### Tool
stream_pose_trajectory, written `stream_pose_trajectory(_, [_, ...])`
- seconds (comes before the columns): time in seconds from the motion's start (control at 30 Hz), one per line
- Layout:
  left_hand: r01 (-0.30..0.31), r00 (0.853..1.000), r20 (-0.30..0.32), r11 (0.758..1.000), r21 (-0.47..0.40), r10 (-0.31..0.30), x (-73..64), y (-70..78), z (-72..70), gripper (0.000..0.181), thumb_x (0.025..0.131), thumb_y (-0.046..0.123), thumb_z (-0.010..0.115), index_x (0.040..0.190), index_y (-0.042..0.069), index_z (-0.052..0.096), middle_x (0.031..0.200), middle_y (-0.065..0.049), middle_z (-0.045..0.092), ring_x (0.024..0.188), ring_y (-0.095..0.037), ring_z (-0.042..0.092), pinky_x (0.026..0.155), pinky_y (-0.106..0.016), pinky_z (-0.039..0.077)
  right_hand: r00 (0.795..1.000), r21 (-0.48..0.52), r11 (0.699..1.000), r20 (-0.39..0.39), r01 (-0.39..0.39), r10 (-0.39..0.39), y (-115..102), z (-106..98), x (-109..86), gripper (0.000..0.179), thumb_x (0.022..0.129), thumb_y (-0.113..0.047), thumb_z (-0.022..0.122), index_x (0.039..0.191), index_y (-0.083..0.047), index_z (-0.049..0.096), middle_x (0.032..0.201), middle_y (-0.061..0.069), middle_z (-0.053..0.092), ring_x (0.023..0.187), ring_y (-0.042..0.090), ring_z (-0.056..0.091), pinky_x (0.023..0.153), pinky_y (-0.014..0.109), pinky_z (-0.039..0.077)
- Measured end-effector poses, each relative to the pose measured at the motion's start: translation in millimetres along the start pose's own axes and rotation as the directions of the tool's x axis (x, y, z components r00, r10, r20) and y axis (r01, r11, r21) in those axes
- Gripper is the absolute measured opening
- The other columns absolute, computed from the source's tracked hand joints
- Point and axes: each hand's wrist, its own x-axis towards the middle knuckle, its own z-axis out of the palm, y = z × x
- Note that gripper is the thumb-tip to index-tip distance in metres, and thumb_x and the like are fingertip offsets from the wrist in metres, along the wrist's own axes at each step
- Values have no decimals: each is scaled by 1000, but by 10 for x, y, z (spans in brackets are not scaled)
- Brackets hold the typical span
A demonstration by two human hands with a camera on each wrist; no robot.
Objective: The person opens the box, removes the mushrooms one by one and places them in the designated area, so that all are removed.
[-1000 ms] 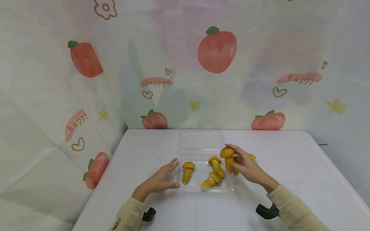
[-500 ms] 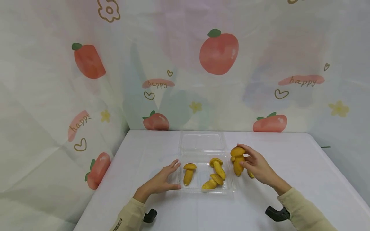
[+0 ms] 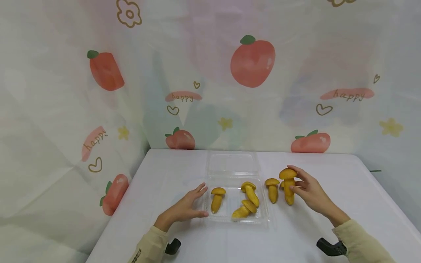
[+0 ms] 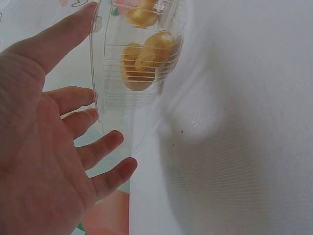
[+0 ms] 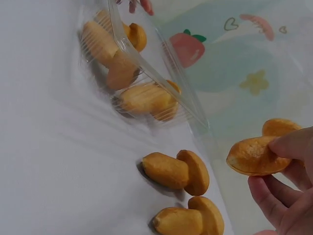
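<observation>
My right hand (image 3: 310, 191) pinches a yellow mushroom (image 3: 288, 184) by its stem, cap up, to the right of the clear plastic box (image 3: 230, 218). In the right wrist view thumb and fingers meet around the held mushroom (image 5: 257, 156). Three more mushrooms lie inside the box: one on the left (image 3: 216, 201), two on the right, where the upper one (image 3: 251, 193) meets the lower one (image 3: 242, 212). My left hand (image 3: 182, 208) spreads its fingers at the box's left side; in the left wrist view thumb and fingertips are right at the rim (image 4: 98, 73).
The box's clear lid (image 3: 232, 163) lies folded back behind it. Just right of the box a mushroom (image 3: 272, 190) lies on the white table (image 3: 204, 244); another (image 5: 181, 220), mostly hidden in the head view, lies beside it. A printed cloth wall (image 3: 210, 65) rises behind.
My right hand has moved right with the mushroom, away from the box, uncovering the loose mushroom beside it. The left hand has stayed at the box's left side.
</observation>
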Motion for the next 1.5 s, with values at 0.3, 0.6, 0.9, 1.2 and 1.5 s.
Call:
stream_pose_trajectory(0.3, [-9, 1000, 2, 1000, 6, 9, 31, 12, -14, 91, 89, 33, 78, 159, 4, 28, 171, -14, 14, 156, -40, 19, 121, -63, 25, 999, -72, 997, -41, -38, 35, 147, -164, -90, 65, 93, 9, 63, 152, 6, 35, 138, -18, 43, 113, -20, 47, 82, 4, 50])
stream_pose_trajectory(0.6, [-4, 1000, 4, 1000, -1, 4, 10, 5, -4, 91, 89, 33, 79, 159, 5, 28, 171, -13, 14, 156, -40, 19, 122, -62, 26, 994, -100, 989, -47, -107, 103, 293, -258, -173, 62, 95, 7, 63, 150, 6, 35, 136, -1, 47, 107, -21, 48, 81, 4, 50])
stream_pose_trajectory(0.9, [-6, 1000, 2, 1000, 15, 6, 16, 17, -13, 92, 89, 36, 78, 159, 2, 28, 171, -16, 15, 156, -41, 20, 121, -63, 26, 974, -174, 958, -43, -228, 224, 471, -343, -275, 62, 95, 4, 65, 149, 8, 36, 136, 29, 49, 101, -24, 40, 78, 2, 48])
stream_pose_trajectory(1.2, [-6, 1000, 4, 1000, 18, 6, 21, 21, -15, 93, 88, 35, 79, 159, 3, 28, 171, -15, 15, 156, -41, 21, 121, -62, 27, 933, -195, 917, 20, -348, 359, 690, -378, -357, 62, 95, 0, 65, 149, 9, 36, 141, 35, 47, 98, -21, 42, 78, 6, 49])
stream_pose_trajectory(1.5, [-21, 1000, 6, 999, 25, 21, 5, 27, -27, 93, 88, 35, 79, 159, 2, 29, 170, -16, 16, 155, -41, 21, 120, -63, 27, 884, -158, 878, 56, -452, 465, 768, -347, -352, 65, 98, -2, 60, 154, 7, 28, 144, 39, 41, 113, 50, 60, 70, 22, 57])
